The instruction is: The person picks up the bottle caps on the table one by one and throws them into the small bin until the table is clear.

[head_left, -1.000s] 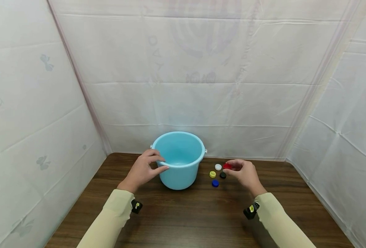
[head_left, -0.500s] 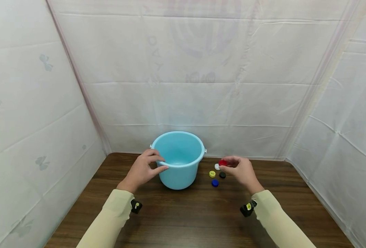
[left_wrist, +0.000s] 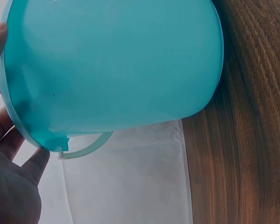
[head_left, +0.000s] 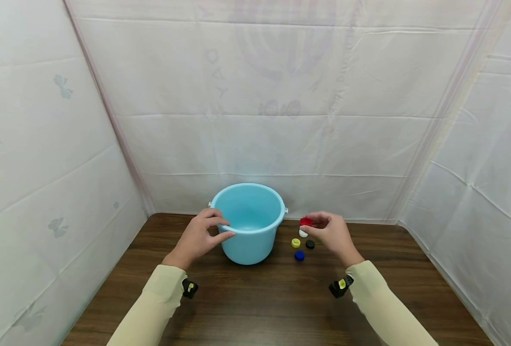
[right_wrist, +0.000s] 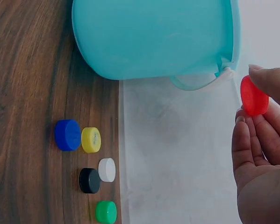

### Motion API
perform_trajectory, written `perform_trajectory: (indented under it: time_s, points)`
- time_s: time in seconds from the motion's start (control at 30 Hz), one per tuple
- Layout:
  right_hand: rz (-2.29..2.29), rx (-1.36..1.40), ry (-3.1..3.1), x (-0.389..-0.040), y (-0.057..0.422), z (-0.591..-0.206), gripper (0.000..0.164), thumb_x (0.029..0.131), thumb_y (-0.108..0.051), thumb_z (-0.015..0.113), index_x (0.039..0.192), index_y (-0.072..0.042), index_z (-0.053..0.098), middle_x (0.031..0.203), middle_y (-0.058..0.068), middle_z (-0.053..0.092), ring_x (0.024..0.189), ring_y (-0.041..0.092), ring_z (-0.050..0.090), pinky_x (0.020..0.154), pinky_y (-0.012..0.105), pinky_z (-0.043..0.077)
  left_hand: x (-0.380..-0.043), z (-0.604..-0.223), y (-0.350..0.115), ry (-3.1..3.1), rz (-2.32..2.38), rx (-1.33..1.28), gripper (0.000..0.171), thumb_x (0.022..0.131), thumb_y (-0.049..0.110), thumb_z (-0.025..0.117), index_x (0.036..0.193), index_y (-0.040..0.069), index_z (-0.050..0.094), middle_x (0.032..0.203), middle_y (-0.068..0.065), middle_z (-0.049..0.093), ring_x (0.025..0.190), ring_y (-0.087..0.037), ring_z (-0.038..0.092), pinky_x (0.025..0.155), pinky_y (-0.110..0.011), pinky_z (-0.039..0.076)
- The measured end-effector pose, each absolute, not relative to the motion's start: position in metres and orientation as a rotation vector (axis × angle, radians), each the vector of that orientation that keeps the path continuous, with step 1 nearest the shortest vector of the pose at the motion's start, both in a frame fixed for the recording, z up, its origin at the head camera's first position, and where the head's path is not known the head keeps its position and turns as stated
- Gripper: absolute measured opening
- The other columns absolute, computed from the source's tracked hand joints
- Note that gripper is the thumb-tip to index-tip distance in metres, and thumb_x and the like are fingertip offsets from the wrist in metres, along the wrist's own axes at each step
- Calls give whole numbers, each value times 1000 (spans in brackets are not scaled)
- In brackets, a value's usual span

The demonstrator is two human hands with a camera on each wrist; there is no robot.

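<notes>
A light blue bucket (head_left: 251, 245) stands upright on the brown table, its wide mouth facing up. My left hand (head_left: 200, 236) holds its rim at the near left, thumb outside and fingers over the edge; the left wrist view shows this hand (left_wrist: 13, 172) along the rim. To the bucket's right, my right hand (head_left: 333, 235) pinches a red bottle cap (right_wrist: 254, 95) between thumb and fingers, raised above the table. Below it lie a white cap (right_wrist: 107, 170), a yellow cap (head_left: 296, 243), a black cap (head_left: 310, 244) and a blue cap (head_left: 299, 255).
A green cap (right_wrist: 106, 212) lies beyond the black one in the right wrist view; the right hand hides it in the head view. White sheeting (head_left: 255, 120) hangs behind the table (head_left: 264, 307) and along both sides. The bucket's handle (right_wrist: 196, 85) hangs at its back.
My right hand has lifted the red cap and carried it left, toward the bucket, from beside the white cap to over it. The left hand and the bucket have stayed in place.
</notes>
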State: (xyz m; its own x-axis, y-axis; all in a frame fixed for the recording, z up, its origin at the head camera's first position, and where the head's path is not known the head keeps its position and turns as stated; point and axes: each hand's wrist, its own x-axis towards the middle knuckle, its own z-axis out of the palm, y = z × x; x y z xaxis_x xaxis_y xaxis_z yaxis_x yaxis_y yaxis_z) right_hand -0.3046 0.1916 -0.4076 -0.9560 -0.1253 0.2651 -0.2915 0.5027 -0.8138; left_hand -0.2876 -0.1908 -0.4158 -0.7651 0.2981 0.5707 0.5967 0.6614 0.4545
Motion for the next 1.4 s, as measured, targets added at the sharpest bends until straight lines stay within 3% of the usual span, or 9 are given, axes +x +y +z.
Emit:
perform_trajectory:
  time_s: [0.93,1.4]
  points:
    - [1563,485,-2460,-315,155,-382,33,84,-28,87,112,-12,77,108,8,76,94,23,70,76,26,61,-286,-414,-190,-2431,-904,-701,20,83,32,87,98,21,80,107,6,64,106,-14,55,98,-44,57]
    - [1567,485,-2470,-326,131,-373,33,85,-28,87,112,-12,77,109,8,77,95,22,71,77,29,62,-287,-415,-190,-2420,-892,-713,21,83,33,87,99,22,80,107,5,64,105,-14,55,92,-44,59]
